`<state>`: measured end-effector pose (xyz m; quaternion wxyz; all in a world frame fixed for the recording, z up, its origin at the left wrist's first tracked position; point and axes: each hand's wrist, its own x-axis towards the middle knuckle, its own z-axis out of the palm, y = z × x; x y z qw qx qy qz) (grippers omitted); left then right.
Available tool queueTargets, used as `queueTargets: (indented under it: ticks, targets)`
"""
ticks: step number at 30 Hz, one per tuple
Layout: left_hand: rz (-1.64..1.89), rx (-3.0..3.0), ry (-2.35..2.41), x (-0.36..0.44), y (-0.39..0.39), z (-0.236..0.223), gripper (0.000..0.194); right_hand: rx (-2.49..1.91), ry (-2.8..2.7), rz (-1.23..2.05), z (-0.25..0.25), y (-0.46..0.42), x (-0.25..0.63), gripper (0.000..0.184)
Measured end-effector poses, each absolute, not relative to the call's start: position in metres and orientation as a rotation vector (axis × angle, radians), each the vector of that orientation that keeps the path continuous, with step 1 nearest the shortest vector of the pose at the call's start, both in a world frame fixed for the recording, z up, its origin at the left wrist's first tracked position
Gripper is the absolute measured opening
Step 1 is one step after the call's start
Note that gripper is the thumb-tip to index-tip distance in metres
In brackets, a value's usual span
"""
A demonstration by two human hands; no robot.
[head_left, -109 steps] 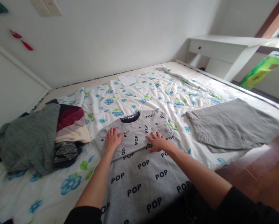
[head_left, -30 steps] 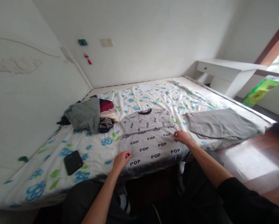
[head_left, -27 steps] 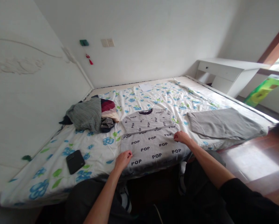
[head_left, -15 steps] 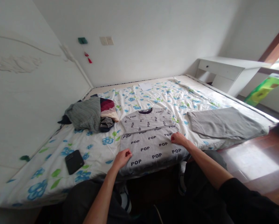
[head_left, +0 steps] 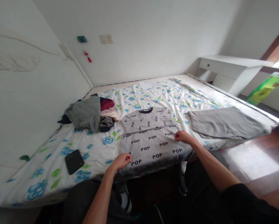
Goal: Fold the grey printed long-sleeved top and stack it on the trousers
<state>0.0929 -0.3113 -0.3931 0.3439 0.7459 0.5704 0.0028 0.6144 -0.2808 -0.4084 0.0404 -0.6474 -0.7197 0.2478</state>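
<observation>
A grey sweatshirt printed with "POP" (head_left: 151,137) lies flat on the bed's floral quilt (head_left: 158,96), its sleeves folded across the chest and its hem at the bed's near edge. My left hand (head_left: 122,161) is closed on the sweatshirt's lower left edge. My right hand (head_left: 182,136) is closed, pinching the fabric at the sweatshirt's right side near the sleeve fold.
A pile of clothes (head_left: 90,113) sits left of the sweatshirt. A grey ribbed garment (head_left: 223,123) lies spread at the right. A black phone (head_left: 74,161) rests near the quilt's front left. A white paper (head_left: 146,85) lies at the far side. A white desk (head_left: 225,70) stands beyond the bed.
I have stepped back from the bed since the earliest frame. My hands left the folded sleeves and took hold of the sweatshirt's lower sides; in the last second they barely shifted.
</observation>
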Motion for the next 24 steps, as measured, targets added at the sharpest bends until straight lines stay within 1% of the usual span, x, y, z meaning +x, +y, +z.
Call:
queueTargets:
  ticks: [2,5,7,9,11,14,16,19,21,24]
  targets:
    - [-0.032,1.974,1.463,0.093,-0.311,-0.397,0.013,-1.975,-2.224,0.789,-0.411,-0.281,0.607,0.019]
    - [0.133,2.052,1.520,0.097,-0.309,-0.403,0.022,-1.906,-2.252,0.821,-0.415,-0.281,0.593,0.032]
    - [0.296,2.107,1.565,0.103,-0.307,-0.408,0.031,-1.826,-2.264,0.779,-0.418,-0.280,0.583,0.042]
    - [0.356,2.155,1.570,0.110,-0.305,-0.412,0.045,-1.786,-2.253,0.715,-0.420,-0.278,0.576,0.053]
    - [0.285,2.169,1.526,0.118,-0.305,-0.417,0.048,-1.796,-2.226,0.691,-0.423,-0.274,0.570,0.059]
    - [0.122,2.113,1.358,0.128,-0.307,-0.419,0.038,-1.810,-2.194,0.699,-0.426,-0.268,0.561,0.064]
    - [0.054,2.041,1.213,0.129,-0.308,-0.416,0.038,-1.791,-2.188,0.686,-0.430,-0.267,0.554,0.071]
    - [-0.057,1.892,0.999,0.119,-0.306,-0.404,0.051,-1.702,-2.227,0.701,-0.438,-0.270,0.538,0.077]
    - [-0.153,1.799,0.874,0.108,-0.303,-0.391,0.057,-1.613,-2.254,0.722,-0.444,-0.272,0.526,0.076]
    - [-0.254,1.688,0.764,0.092,-0.296,-0.371,0.063,-1.540,-2.255,0.712,-0.450,-0.271,0.515,0.075]
